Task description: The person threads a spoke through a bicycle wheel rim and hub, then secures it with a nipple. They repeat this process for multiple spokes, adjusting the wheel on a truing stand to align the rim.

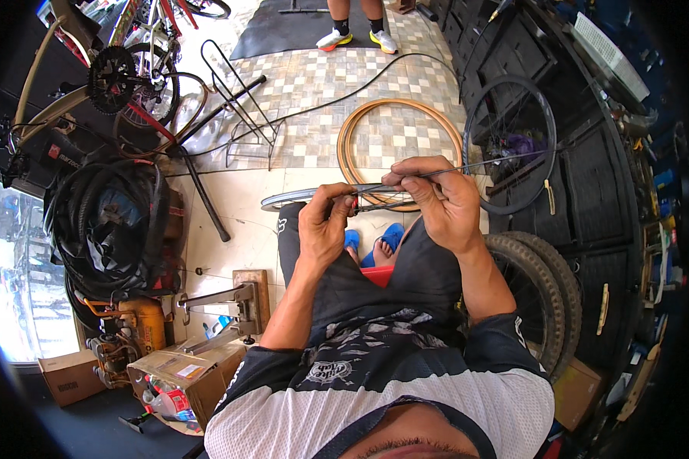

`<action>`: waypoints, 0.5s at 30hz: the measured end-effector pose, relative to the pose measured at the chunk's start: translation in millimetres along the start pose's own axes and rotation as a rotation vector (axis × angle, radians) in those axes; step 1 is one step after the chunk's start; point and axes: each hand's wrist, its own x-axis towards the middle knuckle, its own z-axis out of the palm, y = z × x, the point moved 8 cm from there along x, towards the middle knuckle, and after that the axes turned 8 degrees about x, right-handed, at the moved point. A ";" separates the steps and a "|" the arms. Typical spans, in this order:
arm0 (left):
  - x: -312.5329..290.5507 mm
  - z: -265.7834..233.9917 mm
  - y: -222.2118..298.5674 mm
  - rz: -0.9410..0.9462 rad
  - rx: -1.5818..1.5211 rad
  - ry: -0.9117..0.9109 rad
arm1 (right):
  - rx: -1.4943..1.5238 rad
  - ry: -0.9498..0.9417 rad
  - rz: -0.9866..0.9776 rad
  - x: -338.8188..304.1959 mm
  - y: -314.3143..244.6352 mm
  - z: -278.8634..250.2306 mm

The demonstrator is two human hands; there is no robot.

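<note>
In front of me my right hand (444, 200) is closed in a pinch on a thin dark spoke (505, 159), whose long end sticks out to the right. My left hand (324, 226) is pinched as well, close to the right fingertips, with a small red piece (354, 203) at its fingers. What else it grips is too small to make out. Beyond both hands, a silver bicycle rim (282, 200) rests across my knees, partly hidden by the hands.
Tan tyres (347, 145) lie on the tiled floor ahead. A black wheel (471, 115) leans on dark drawers (589, 195) at right, near knobby tyres (563, 306). At left are bicycles (115, 80), black tyres (69, 229) and a cardboard box (218, 375). Another person's shoes (334, 40) show far ahead.
</note>
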 end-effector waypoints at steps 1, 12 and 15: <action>-0.3 0.5 -0.9 -0.006 -0.002 -0.011 | 0.015 0.010 0.014 0.2 1.9 -0.5; 5.7 6.5 3.6 0.044 0.141 -0.048 | -0.190 -0.072 -0.113 4.6 -1.9 3.2; 7.1 7.2 1.0 -0.059 0.138 -0.091 | -0.006 -0.108 0.038 6.4 7.3 5.2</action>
